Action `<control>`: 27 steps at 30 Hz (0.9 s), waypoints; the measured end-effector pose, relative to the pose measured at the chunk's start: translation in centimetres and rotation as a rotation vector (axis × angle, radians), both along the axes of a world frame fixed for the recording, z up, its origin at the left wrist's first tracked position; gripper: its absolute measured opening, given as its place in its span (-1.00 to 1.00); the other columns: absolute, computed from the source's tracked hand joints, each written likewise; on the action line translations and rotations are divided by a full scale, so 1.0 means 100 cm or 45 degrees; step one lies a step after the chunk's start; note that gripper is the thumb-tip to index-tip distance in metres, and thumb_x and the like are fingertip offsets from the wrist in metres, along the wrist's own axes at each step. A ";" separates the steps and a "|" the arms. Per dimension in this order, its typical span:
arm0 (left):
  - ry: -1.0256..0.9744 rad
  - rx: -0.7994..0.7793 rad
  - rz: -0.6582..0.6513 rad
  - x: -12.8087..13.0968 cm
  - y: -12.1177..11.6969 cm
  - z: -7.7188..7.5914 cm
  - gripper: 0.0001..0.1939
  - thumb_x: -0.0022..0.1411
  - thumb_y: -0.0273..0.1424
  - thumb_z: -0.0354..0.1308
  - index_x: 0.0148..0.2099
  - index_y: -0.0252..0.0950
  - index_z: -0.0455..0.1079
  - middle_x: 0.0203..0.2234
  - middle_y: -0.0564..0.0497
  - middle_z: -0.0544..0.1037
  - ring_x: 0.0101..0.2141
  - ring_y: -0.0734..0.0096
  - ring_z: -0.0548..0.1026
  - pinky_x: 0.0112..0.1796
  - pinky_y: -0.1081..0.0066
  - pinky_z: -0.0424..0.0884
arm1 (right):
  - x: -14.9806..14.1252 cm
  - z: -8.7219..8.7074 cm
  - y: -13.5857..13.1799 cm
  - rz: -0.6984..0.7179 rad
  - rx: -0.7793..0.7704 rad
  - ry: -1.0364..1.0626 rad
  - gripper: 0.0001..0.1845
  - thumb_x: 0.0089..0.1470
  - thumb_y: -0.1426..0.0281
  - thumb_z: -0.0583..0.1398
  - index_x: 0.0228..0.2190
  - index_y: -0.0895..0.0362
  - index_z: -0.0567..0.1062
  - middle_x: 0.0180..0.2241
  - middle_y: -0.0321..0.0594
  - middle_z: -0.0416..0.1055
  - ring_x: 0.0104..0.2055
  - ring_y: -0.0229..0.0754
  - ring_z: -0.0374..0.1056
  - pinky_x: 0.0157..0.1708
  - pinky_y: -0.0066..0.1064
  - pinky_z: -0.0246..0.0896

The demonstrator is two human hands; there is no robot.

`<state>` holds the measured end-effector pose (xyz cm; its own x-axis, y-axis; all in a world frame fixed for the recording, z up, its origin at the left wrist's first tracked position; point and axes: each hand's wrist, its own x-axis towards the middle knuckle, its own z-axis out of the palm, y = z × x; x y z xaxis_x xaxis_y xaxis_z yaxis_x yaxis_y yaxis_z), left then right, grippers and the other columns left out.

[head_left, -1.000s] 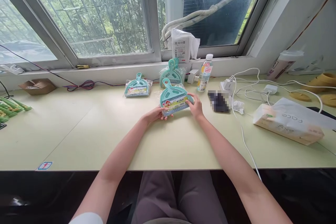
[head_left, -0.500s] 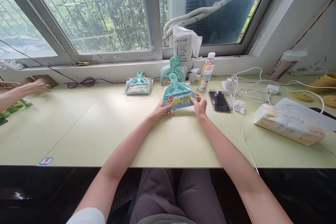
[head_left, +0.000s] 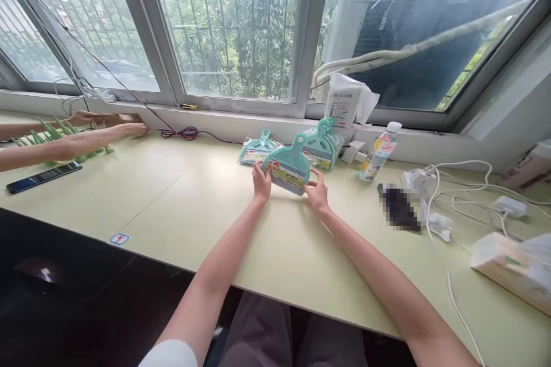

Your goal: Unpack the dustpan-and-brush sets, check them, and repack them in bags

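A teal dustpan-and-brush set (head_left: 287, 164) with a printed label is held up over the table, its handle pointing upward. My left hand (head_left: 262, 182) grips its left edge, and my right hand (head_left: 317, 191) pinches the lower right corner. Just behind and to the left lies another wrapped dustpan set (head_left: 255, 151), partly covered by the held one. Several more teal dustpan sets (head_left: 323, 144) lean together in clear wrapping behind and to the right.
A drink bottle (head_left: 380, 151) and a blurred phone (head_left: 400, 209) are on the right, beside white cables and a tissue pack (head_left: 512, 269). On the left, another person's arms (head_left: 86, 140) reach over green items near a black phone (head_left: 44, 176). Windows line the back.
My view has turned left. Both hands have carried the held dustpan set leftward, from in front of the leaning stack to partly in front of the single set.
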<state>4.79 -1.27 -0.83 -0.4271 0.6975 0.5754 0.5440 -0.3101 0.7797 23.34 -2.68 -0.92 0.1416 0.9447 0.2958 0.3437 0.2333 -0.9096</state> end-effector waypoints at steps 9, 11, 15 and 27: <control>0.130 -0.272 0.649 -0.050 -0.005 0.008 -0.63 0.19 -0.55 -0.08 0.04 -0.26 0.26 0.05 -0.19 0.35 0.11 0.05 0.26 0.07 0.05 0.19 | -0.136 0.018 0.092 -0.150 -0.094 -0.083 -0.42 -0.11 0.51 0.07 0.02 0.01 0.24 -0.52 -0.38 0.36 -0.39 -0.14 0.35 -0.26 -0.35 0.20; 0.260 -0.391 0.476 -0.052 -0.002 0.007 -0.63 0.18 -0.56 -0.10 0.01 -0.26 0.30 0.01 -0.19 0.38 0.06 0.06 0.31 0.04 0.08 0.23 | -0.146 0.014 0.105 -0.108 -0.027 -0.219 -0.49 -0.06 0.49 0.05 0.00 0.03 0.25 -0.54 -0.37 0.32 -0.41 -0.11 0.32 -0.28 -0.32 0.19; 0.507 -0.520 0.177 -0.047 0.006 -0.002 -0.61 0.17 -0.57 -0.07 0.02 -0.24 0.34 0.11 -0.19 0.34 0.11 0.10 0.30 0.13 0.11 0.15 | -0.143 0.004 0.117 0.049 0.108 -0.433 -0.57 0.02 0.47 0.03 -0.03 0.04 0.27 -0.55 -0.35 0.29 -0.44 -0.10 0.30 -0.31 -0.31 0.20; 0.680 -0.729 -0.092 -0.054 0.038 -0.011 -0.43 0.26 -0.46 -0.16 0.32 -0.28 0.09 0.35 -0.15 -0.03 0.32 0.05 -0.03 0.23 -0.09 -0.10 | -0.101 0.009 0.098 -0.240 0.310 -0.403 -0.69 0.17 0.33 -0.02 -0.04 0.10 0.25 0.03 0.01 0.26 0.05 0.01 0.23 -0.12 -0.22 0.23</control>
<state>-0.57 2.51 -1.96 -0.1360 0.9631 0.2323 0.8841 0.0121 0.4672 13.19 7.09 -0.03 0.1713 0.8084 0.5632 0.6540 0.3343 -0.6787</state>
